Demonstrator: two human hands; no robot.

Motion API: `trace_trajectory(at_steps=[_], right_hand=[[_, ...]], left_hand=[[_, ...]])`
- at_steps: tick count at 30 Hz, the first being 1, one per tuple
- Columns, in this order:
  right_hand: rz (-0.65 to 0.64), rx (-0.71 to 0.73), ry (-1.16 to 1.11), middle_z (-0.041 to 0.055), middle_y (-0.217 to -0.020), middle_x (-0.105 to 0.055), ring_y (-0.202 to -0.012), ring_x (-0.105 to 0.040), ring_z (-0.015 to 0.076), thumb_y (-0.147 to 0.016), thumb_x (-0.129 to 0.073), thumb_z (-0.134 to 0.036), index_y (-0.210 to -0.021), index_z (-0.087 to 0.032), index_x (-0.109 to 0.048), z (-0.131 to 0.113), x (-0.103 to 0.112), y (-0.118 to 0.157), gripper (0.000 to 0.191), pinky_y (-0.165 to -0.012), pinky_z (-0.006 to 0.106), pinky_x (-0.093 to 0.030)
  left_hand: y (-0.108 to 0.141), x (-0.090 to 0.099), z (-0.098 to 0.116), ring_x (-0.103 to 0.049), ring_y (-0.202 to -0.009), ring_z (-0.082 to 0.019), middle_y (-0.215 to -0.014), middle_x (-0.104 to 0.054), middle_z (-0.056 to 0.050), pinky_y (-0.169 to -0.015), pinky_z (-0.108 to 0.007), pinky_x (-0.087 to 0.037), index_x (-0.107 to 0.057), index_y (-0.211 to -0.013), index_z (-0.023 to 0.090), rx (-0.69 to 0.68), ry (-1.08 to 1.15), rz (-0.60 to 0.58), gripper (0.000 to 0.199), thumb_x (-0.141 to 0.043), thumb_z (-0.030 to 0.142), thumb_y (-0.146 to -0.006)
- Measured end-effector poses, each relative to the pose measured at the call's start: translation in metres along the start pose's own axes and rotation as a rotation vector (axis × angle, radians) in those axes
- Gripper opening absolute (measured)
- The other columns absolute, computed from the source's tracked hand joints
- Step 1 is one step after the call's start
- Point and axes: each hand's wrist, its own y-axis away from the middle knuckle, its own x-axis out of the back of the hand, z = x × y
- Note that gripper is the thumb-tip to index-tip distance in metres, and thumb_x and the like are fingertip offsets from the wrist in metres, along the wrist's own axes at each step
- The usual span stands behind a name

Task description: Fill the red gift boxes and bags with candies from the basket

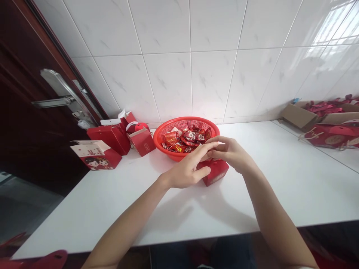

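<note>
A small red box (pixel 216 173) sits on the white table in front of a red plastic basket (pixel 159 140) of wrapped candies (pixel 187 139). My left hand (pixel 188 169) is at the box's left side, its thumb stretched toward the box and its fingers reaching over the top. From the right, my right hand (pixel 230 152) bends over the back of the box, its fingers curled beside my left fingertips. The fingers overlap there, and whatever my right fingertips hold, if anything, is hidden.
Several red gift boxes (pixel 112 138) stand at the table's left, near a dark door (pixel 25 74). At the right are an open cardboard box (pixel 299 116) with red ribbons and a red box (pixel 328 136) with handles. A tiled wall (pixel 168 82) rises behind.
</note>
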Motion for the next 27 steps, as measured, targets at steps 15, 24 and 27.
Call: trace_trajectory(at_steps=[15,24,27], right_hand=[[0.434,-0.018,0.055,0.0062,-0.077,-0.072,-0.06,-0.056,0.0119,-0.063,-0.077,-0.017,-0.082,-0.016,-0.072,-0.003,0.088,-0.006,0.019,-0.061,0.028,-0.049],[0.583,-0.115,0.364,0.003,-0.067,-0.063,-0.064,-0.055,0.0179,-0.071,-0.079,-0.024,-0.077,-0.022,-0.069,0.016,0.185,-0.008,0.011,-0.066,0.036,-0.051],[0.609,-0.148,0.439,0.0043,-0.067,-0.061,-0.069,-0.057,0.0212,-0.075,-0.075,-0.026,-0.079,-0.022,-0.066,0.025,0.199,-0.004,0.01,-0.073,0.04,-0.051]], left_hand=[[0.024,-0.023,-0.034,-0.061,-0.127,-0.028,-0.149,-0.053,-0.013,-0.113,-0.048,-0.048,-0.063,-0.129,0.022,-0.024,-0.105,0.067,0.038,-0.064,0.024,-0.092],[0.021,-0.047,-0.094,-0.072,-0.095,-0.021,-0.116,-0.066,-0.011,-0.091,-0.038,-0.058,-0.071,-0.103,0.014,0.179,0.166,0.073,0.022,-0.068,0.029,-0.087],[0.024,-0.053,-0.097,-0.071,-0.091,-0.019,-0.111,-0.068,-0.01,-0.089,-0.037,-0.058,-0.073,-0.099,0.015,0.205,0.156,0.056,0.019,-0.069,0.027,-0.085]])
